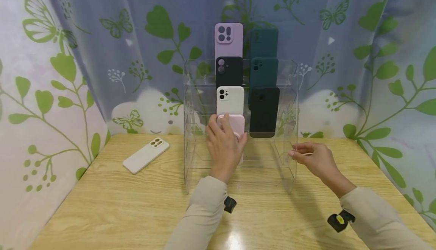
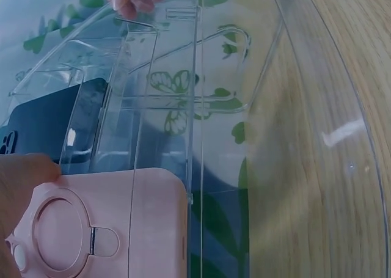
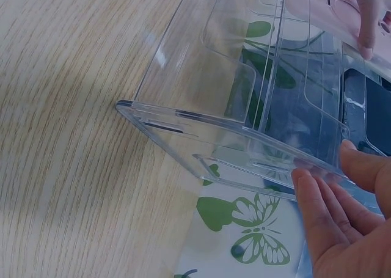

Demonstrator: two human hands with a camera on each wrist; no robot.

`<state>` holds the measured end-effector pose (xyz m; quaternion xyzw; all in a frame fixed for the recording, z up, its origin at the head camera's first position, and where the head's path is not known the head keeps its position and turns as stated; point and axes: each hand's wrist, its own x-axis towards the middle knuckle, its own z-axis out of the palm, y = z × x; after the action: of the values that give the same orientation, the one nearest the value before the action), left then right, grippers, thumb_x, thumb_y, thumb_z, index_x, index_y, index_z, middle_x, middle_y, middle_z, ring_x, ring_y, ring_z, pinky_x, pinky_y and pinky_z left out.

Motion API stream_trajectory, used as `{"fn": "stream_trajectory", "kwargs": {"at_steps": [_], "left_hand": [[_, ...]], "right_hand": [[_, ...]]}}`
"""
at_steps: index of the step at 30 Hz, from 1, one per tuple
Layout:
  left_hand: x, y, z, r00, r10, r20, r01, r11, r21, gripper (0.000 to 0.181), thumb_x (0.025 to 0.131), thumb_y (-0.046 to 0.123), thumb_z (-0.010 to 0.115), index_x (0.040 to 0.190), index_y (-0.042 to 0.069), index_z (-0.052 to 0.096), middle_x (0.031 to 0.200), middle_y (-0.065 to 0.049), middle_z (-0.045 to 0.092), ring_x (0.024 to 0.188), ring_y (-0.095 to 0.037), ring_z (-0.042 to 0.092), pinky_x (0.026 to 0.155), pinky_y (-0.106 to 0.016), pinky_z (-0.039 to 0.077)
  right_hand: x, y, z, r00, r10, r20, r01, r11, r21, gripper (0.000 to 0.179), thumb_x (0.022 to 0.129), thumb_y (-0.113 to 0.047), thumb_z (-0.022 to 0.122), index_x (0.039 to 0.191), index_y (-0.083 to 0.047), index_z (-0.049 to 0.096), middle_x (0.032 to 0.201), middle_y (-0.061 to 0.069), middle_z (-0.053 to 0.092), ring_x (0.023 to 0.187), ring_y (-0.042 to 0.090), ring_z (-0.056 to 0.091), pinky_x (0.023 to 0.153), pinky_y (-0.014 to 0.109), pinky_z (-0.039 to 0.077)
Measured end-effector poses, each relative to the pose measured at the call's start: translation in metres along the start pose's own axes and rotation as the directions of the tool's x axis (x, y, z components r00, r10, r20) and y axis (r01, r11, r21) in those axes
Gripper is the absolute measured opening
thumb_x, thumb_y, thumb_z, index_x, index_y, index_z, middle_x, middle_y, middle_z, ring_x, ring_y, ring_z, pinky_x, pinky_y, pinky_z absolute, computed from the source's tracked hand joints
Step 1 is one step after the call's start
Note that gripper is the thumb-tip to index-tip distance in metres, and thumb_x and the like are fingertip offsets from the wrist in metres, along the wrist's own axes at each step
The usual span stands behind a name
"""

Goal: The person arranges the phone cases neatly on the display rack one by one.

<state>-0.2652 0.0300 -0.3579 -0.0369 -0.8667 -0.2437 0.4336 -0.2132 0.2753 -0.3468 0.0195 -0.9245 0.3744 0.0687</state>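
A clear acrylic tiered stand (image 1: 186,163) holds phone cases in two columns. My left hand (image 1: 223,148) grips a pink phone case (image 2: 159,217) by its sides at the front tier of the left column. A round ring with a small hinged tab shows on the case's back. Just behind it stands a white phone case (image 1: 235,100). At the stand's right side, my right hand (image 1: 316,161) pinches the edge of the clear side panel (image 3: 208,122) between thumb and fingers.
Farther up the left column are a black case (image 1: 233,72) and a lilac case (image 1: 235,49). Two dark green cases (image 1: 267,44) and a black case (image 1: 263,114) fill the right column. A cream case (image 1: 144,157) lies on the wooden table (image 1: 119,208). A patterned curtain (image 1: 204,8) hangs behind.
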Motion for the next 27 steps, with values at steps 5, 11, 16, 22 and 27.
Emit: {"fn": "stream_trajectory", "kwargs": {"at_steps": [5,11,16,22,27], "left_hand": [[0.0,0.0,-0.002,1.0,0.016,-0.011,-0.016,1.0,0.003,0.078,0.073,0.047,0.08,0.132,0.008,0.047,0.132,-0.017,0.038,0.111,-0.033,0.046,0.074,-0.045,0.051],[0.006,-0.002,-0.018,0.996,0.082,-0.018,-0.082,0.996,-0.017,0.082,0.073,0.047,0.081,0.136,0.008,0.045,0.131,-0.018,0.042,0.114,-0.032,0.045,0.079,-0.045,0.052],[0.017,-0.01,-0.042,0.986,0.164,0.015,-0.162,0.983,-0.087,0.081,0.074,0.042,0.081,0.138,0.008,0.045,0.131,-0.017,0.044,0.119,-0.032,0.043,0.084,-0.043,0.053],[0.03,-0.034,-0.071,0.974,0.224,0.045,-0.217,0.968,-0.124,0.08,0.076,0.039,0.08,0.14,0.007,0.044,0.136,-0.019,0.04,0.127,-0.035,0.038,0.087,-0.045,0.052],[0.038,-0.067,-0.086,0.972,0.232,0.03,-0.23,0.971,-0.07,0.078,0.076,0.038,0.08,0.139,0.006,0.045,0.136,-0.021,0.041,0.126,-0.037,0.038,0.079,-0.047,0.054]], "right_hand": [[0.0,-0.001,0.0,1.0,-0.001,0.0,0.001,1.0,-0.004,0.053,0.09,-0.043,0.066,0.123,-0.002,0.064,0.115,0.021,0.065,0.102,0.035,0.062,0.068,0.033,0.054],[0.001,-0.001,0.0,1.0,0.015,0.005,-0.015,1.0,0.009,0.053,0.09,-0.041,0.066,0.124,-0.001,0.063,0.114,0.022,0.065,0.097,0.032,0.065,0.066,0.03,0.054],[0.001,0.0,0.0,1.0,0.025,0.012,-0.026,0.999,0.023,0.053,0.09,-0.04,0.066,0.125,0.0,0.062,0.114,0.023,0.065,0.094,0.03,0.067,0.068,0.035,0.056],[0.001,-0.001,0.0,1.0,0.024,0.01,-0.024,1.0,0.011,0.053,0.09,-0.041,0.066,0.126,-0.002,0.063,0.115,0.022,0.065,0.099,0.033,0.064,0.068,0.033,0.055],[0.0,-0.001,0.0,1.0,0.015,0.007,-0.015,1.0,0.01,0.052,0.09,-0.04,0.066,0.125,-0.002,0.063,0.115,0.021,0.065,0.102,0.035,0.063,0.067,0.031,0.053]]}}
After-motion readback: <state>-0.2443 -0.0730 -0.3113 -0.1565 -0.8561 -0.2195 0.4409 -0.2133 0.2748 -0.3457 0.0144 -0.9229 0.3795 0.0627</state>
